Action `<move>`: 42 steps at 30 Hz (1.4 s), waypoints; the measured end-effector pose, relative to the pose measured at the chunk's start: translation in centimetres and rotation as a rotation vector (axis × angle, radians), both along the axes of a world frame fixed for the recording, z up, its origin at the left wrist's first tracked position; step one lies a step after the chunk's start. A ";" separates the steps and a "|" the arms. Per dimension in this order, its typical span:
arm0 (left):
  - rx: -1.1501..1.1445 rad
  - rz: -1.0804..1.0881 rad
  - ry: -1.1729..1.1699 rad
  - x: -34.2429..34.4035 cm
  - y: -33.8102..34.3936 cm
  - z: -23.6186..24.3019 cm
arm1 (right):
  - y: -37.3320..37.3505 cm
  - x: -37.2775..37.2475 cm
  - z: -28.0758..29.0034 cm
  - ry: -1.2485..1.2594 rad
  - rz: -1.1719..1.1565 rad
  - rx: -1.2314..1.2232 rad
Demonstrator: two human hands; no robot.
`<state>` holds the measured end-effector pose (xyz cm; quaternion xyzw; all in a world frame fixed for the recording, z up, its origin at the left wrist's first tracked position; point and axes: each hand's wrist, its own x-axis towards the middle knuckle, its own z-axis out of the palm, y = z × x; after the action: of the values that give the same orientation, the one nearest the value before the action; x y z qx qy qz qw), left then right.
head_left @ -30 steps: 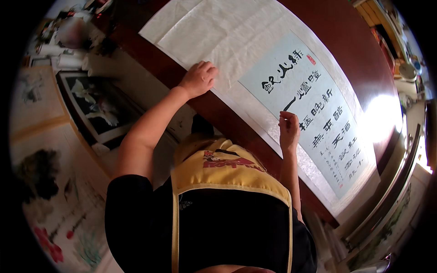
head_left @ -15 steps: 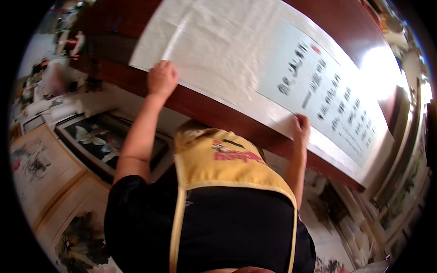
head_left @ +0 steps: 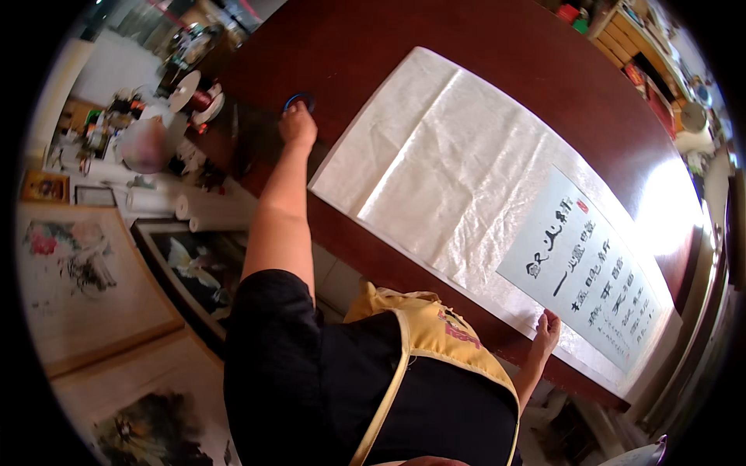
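Note:
A calligraphy scroll (head_left: 458, 179) lies face up on the dark red table. Its pale patterned silk mount shows several creases across it, and a light blue panel (head_left: 571, 268) with black brush characters is set toward the right. My left hand (head_left: 298, 126) reaches past the scroll's left end, its fingers closed at a small blue-rimmed ring (head_left: 299, 101) on the tabletop; the ring's kind is too small to make out. At the scroll's near edge, my right hand (head_left: 547, 330) has its fingers closed on the border, just below the panel.
The dark red table (head_left: 334, 46) stretches beyond the scroll. A spool (head_left: 198, 101) of dark red cord stands among clutter at the far left. Paper rolls (head_left: 194, 208) and framed paintings (head_left: 93, 268) lie left of me. Shelves (head_left: 622, 39) stand at the back right.
My left hand has let go of the scroll's near left edge and moved out to the blue-rimmed ring. My right hand stays at the near edge. The view has shifted leftward.

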<state>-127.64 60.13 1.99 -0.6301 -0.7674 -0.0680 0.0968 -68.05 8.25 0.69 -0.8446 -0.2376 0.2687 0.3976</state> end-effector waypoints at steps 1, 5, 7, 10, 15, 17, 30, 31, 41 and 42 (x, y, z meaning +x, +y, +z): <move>-0.130 -0.046 0.037 -0.7 1.0 0.1 | -0.1 -0.3 0.3 0.009 -0.021 0.000; -0.095 -0.273 0.202 -2.0 2.4 -0.7 | -0.8 -0.7 1.0 -0.042 -0.035 -0.045; -0.211 -0.187 0.146 -1.5 3.3 -1.3 | -1.4 -0.3 0.1 -0.128 0.007 -0.046; -0.091 -0.019 0.017 -0.4 4.6 0.3 | 0.2 -1.2 1.0 -0.143 0.016 -0.016; -0.259 -0.625 -0.992 16.6 1.3 9.3 | 2.8 -2.2 5.7 0.201 -0.034 0.202; -0.377 -1.043 -0.832 25.8 -6.3 15.9 | 4.8 -2.6 9.2 0.291 -0.002 0.323; -0.527 -2.219 -0.651 64.3 -43.3 32.9 | -3.6 6.9 22.0 1.473 0.050 1.459; -0.533 -2.234 -0.667 66.8 -45.5 33.0 | -6.2 8.1 21.2 1.353 0.230 1.322; -0.382 -2.106 -0.498 84.1 -50.3 26.4 | -36.1 22.6 18.5 0.764 -0.146 1.006; -0.398 -2.047 -0.499 84.8 -49.2 24.9 | -38.3 24.4 18.5 0.735 -0.231 1.036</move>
<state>-42.81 10.90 26.93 -0.9467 0.1302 -0.1172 -0.2702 -43.62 -30.08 19.19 -0.4164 -0.0923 0.3463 0.8355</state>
